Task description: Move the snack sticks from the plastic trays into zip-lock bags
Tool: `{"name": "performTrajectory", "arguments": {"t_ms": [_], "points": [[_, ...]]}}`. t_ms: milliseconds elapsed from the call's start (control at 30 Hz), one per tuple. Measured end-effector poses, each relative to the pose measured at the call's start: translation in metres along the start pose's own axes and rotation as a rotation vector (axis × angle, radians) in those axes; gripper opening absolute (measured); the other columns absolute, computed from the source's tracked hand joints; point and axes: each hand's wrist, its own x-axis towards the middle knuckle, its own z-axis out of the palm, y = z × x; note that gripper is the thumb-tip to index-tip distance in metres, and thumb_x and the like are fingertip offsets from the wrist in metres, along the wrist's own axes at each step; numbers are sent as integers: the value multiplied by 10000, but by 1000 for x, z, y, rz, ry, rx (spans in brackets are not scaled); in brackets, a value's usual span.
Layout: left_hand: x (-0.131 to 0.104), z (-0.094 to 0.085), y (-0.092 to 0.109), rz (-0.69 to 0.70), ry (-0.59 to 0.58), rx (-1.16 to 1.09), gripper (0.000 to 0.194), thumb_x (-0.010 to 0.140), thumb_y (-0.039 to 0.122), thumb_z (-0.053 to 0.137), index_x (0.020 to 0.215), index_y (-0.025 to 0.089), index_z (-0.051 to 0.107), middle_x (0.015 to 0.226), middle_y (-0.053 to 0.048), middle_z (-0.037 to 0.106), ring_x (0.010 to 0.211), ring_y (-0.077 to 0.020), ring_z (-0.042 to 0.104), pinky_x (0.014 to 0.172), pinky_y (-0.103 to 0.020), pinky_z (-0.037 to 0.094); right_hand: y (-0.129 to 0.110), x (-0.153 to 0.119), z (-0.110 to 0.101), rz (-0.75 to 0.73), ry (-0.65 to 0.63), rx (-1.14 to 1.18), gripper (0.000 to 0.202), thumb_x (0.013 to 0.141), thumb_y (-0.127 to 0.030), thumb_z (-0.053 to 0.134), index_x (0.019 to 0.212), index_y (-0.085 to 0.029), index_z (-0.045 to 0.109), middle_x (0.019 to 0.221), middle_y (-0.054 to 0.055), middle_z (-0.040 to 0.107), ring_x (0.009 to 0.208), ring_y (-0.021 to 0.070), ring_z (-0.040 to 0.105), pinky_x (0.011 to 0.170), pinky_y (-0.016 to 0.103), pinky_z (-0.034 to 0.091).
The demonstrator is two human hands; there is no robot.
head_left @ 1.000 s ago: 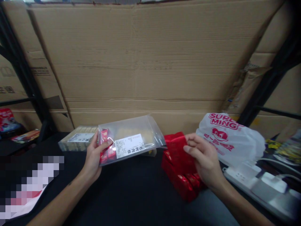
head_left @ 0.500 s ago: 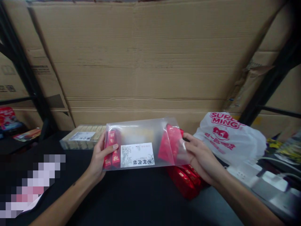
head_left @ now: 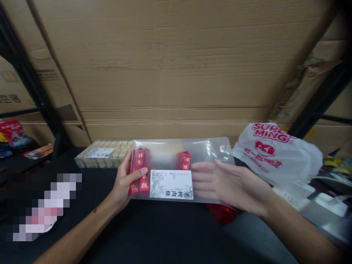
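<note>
A clear plastic package (head_left: 162, 156) with a white label (head_left: 171, 184) is held up above the dark table. My left hand (head_left: 125, 179) grips its left end, thumb in front over red packets (head_left: 139, 172). Another red packet (head_left: 183, 161) shows inside near the middle. My right hand (head_left: 220, 181) is inside the package's open right end, fingers extended together and seen through the plastic. What, if anything, those fingers touch is unclear. Below the right hand, more red packets (head_left: 223, 213) lie on the table, partly hidden.
A clear box of pale pieces (head_left: 103, 152) stands at the back left. To the right are a white printed bag (head_left: 277, 154) and white power adapters (head_left: 330, 205). Cardboard (head_left: 165, 66) walls the back, and a blurred-out item (head_left: 48, 211) lies front left.
My right hand has moved left, deeper into the package, and its fingers have straightened. The red packet has moved left inside. The view has shifted slightly.
</note>
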Motion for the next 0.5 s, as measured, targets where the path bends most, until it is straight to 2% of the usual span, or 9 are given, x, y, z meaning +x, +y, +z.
{"name": "performTrajectory", "arguments": {"t_ms": [167, 367, 500], "points": [[-9, 8, 1, 11, -81, 4, 980, 720, 228, 848, 1584, 289, 391, 1451, -118, 616, 1230, -350, 649, 865, -345, 610, 7, 7, 14, -6, -92, 36, 650, 1031, -630, 308, 1417, -167, 552, 1479, 183, 591, 1402, 358, 527, 1218, 568, 269], [-20, 14, -4, 47, -212, 39, 1055, 751, 278, 828, 1640, 299, 261, 1499, -120, 578, 1312, -384, 594, 1093, -496, 502, 23, 16, 25, -23, -106, 84, 686, 1042, -642, 257, 1467, -164, 504, 1507, 188, 564, 1409, 347, 520, 1210, 543, 280], [-23, 14, -8, 66, -288, 75, 1129, 729, 307, 847, 1653, 338, 199, 1558, -109, 523, 1391, -403, 518, 1150, -562, 430, 31, 18, 33, -28, -159, 122, 770, 1008, -716, 286, 1466, -141, 513, 1507, 199, 562, 1424, 350, 503, 1206, 526, 289]]}}
